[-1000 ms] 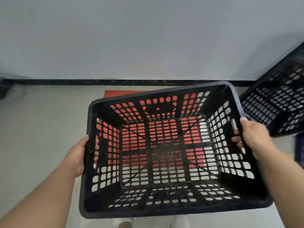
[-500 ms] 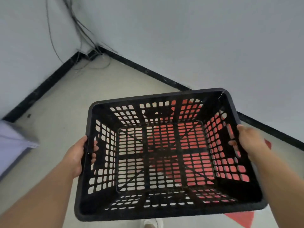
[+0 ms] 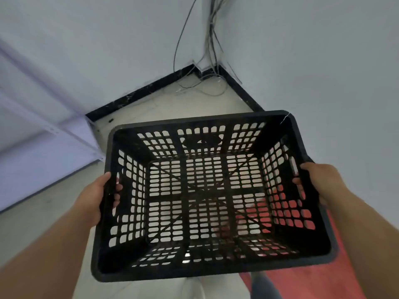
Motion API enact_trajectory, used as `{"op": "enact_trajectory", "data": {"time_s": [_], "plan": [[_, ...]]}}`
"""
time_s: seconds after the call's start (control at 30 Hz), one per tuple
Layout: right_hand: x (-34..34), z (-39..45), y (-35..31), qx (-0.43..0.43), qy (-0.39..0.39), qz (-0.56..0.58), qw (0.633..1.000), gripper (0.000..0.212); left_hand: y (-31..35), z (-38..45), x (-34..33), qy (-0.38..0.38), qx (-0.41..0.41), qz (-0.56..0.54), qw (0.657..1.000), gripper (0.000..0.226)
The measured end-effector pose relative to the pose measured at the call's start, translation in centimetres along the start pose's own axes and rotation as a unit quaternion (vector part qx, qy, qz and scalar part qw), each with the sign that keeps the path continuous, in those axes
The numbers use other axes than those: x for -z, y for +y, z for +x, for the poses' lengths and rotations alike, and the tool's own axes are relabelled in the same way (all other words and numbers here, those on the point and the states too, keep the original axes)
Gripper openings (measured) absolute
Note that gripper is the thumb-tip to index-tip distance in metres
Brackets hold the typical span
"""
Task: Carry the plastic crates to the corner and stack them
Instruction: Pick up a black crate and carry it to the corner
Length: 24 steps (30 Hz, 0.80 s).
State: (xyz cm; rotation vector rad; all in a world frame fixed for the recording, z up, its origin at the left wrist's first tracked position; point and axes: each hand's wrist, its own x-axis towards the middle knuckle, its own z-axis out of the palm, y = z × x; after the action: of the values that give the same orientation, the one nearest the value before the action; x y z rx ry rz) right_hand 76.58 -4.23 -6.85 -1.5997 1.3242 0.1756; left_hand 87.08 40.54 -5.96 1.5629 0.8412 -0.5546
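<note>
A black perforated plastic crate (image 3: 121, 275) hangs in the air in front of me, open side up and empty. My left hand (image 3: 95, 197) grips its left rim, fingers curled through the handle slot. My right hand (image 3: 317, 180) grips the right rim the same way. The room corner (image 3: 200, 72) lies straight ahead beyond the crate's far edge, with pale floor in front of it.
Loose cables (image 3: 207, 39) hang down the walls into the corner and trail on the floor. A black skirting (image 3: 138, 93) runs along both walls. A pale blue-white frame (image 3: 43, 147) stands at the left. A red mat (image 3: 336, 275) lies on the floor at lower right.
The view has swung left: the corner moved from the upper left to straight ahead. The red mat slid to the lower right. Both hands keep their grip on the crate.
</note>
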Motion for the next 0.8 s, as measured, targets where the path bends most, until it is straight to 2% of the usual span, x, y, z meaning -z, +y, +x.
{"op": "enact_trajectory", "data": {"time_s": [0.17, 0.37, 0.57, 0.8], "plan": [[-4.2, 5.1, -6.7, 0.069, -0.075, -0.068, 0.993, 0.016, 1.3, 1.5, -0.5, 0.082, 0.0, -0.04, 0.996, 0.027], [-9.6, 10.3, -12.3, 0.11, -0.137, -0.136, 0.975, 0.022, 0.6, 4.2, -1.7, 0.121, 0.026, -0.036, 0.992, 0.033], [-15.7, 14.6, -13.2, 0.154, -0.123, -0.176, 0.964, 0.027, -2.0, 9.0, -3.4, 0.174, 0.041, -0.082, 0.98, 0.034], [-21.6, 19.8, -12.2, 0.174, -0.139, -0.192, 0.956, 0.032, -4.6, 16.4, -3.1, 0.201, 0.041, -0.118, 0.972, 0.034]]}}
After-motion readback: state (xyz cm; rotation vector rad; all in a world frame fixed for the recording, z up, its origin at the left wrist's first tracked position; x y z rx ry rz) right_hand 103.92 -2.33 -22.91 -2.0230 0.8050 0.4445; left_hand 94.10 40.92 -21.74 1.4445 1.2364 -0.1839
